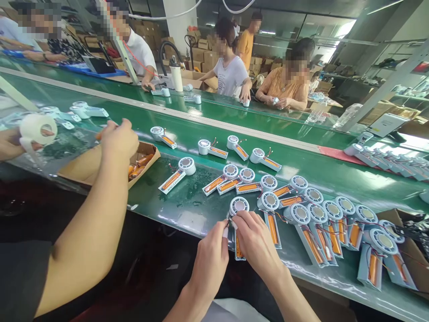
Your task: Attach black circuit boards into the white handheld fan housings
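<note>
A white handheld fan (239, 205) lies at the front edge of the green bench, round head away from me. Its handle is uncovered, with an orange battery (239, 246) inside, partly behind my fingers. My left hand (212, 252) is closed in a pinch at the fan's neck, on a small dark piece, and white wraps show on the fingertips. From the other side my right hand (254, 235) bends over the handle, thumb and fingers pinched together at the same spot. What the right fingertips hold is hidden. Close by on the right lies another uncovered fan (270, 201).
Several similar fans (300, 213) crowd the bench to the right, beside a cardboard box (409, 255). At left, a co-worker's arm (100, 210) reaches over a carton (149, 166) of orange batteries; a tape roll (38, 130) is near. People work across the green belt (288, 154).
</note>
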The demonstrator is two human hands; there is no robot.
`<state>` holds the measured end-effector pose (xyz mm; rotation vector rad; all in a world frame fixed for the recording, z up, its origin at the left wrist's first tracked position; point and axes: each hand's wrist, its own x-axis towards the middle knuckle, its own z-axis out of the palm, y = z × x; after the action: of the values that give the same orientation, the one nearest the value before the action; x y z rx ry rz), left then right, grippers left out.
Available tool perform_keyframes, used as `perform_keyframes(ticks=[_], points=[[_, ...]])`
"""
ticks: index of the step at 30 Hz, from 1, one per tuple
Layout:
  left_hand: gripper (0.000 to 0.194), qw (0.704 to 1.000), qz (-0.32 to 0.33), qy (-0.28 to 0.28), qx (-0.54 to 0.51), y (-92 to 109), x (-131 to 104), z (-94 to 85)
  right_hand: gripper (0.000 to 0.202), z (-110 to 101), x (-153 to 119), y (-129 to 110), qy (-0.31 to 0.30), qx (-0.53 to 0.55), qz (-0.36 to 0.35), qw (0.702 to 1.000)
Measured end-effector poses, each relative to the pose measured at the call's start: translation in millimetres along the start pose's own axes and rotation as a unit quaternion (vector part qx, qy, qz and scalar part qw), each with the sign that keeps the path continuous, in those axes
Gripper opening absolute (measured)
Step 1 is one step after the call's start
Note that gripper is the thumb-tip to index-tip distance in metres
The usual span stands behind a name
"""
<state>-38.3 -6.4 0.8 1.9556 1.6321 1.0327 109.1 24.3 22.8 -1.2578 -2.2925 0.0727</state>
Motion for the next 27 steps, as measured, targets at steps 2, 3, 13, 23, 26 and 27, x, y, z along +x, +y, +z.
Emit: perform_keyframes(ticks=[2,3,13,23,26,27], points=[[0.037,0.999,0.034,0.024,0.026,1.2,-2.5,3.4,0.024,1.2,-0.5,1.0,0.013,0.031,0.016,0.999],[0.038,0.998,0.045,0.031,0.029,2.1,-3.1,4.6,0.024,2.6,-1.2,1.3,0.022,0.052,0.029,0.998],[0.03,0.98,-0.09,-0.053,-0.17,8.9,11.2,-6.2,0.022,26.2,-11.6,0.6,0.144,0.207,0.148,0.956],[0.032,0.964,-0.061,-0.133,-0.224,-6.9,21.6,-19.5,0.017,10.7,-5.3,18.0,0.054,0.386,0.157,0.908],[0.032,0.966,-0.05,-0.129,-0.22,-9.6,22.3,-18.6,0.022,11.1,-5.0,15.5,0.055,0.383,0.17,0.906],[0.031,0.967,-0.051,-0.128,-0.216,-9.4,22.9,-18.5,0.023,10.9,-4.8,13.8,0.059,0.378,0.178,0.907]])
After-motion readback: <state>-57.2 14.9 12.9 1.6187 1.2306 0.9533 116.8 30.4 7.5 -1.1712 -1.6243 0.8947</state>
